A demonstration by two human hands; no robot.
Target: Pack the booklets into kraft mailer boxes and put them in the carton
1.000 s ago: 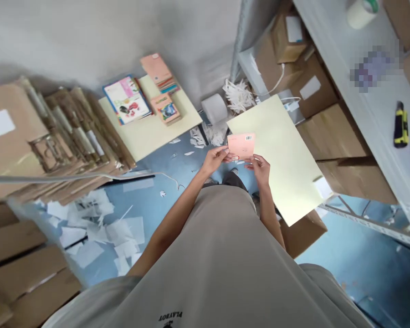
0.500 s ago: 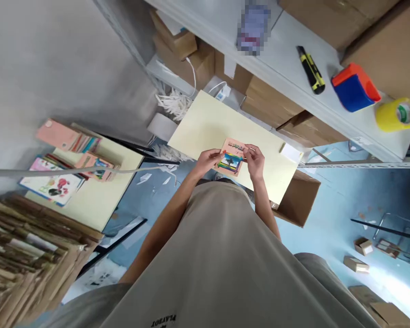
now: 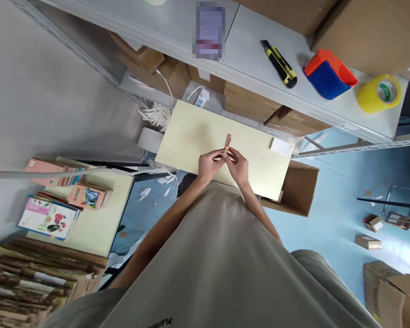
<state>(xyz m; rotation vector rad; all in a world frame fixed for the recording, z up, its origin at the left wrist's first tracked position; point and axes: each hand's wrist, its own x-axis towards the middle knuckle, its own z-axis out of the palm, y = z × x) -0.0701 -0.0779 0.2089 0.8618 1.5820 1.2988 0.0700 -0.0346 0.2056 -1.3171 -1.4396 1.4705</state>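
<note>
Between both hands a pink booklet is held above the cream table, seen nearly edge-on as a narrow strip. Its picture cover is turned out of sight. My left hand is closed on the lower end from the left, fingertips pinched against it. From the right my right hand pinches the same end, and the fingertips of both hands meet there. A small white box lies at the table's right end, apart from my hands.
A shelf ahead carries a yellow-black box cutter, a red-and-blue tape dispenser and a yellow tape roll. On the left, a side table bears stacked books. An open cardboard box stands beyond the right edge.
The booklet has turned from showing its picture cover to standing nearly edge-on. My hands have come together at its lower end. The camera view has shifted.
</note>
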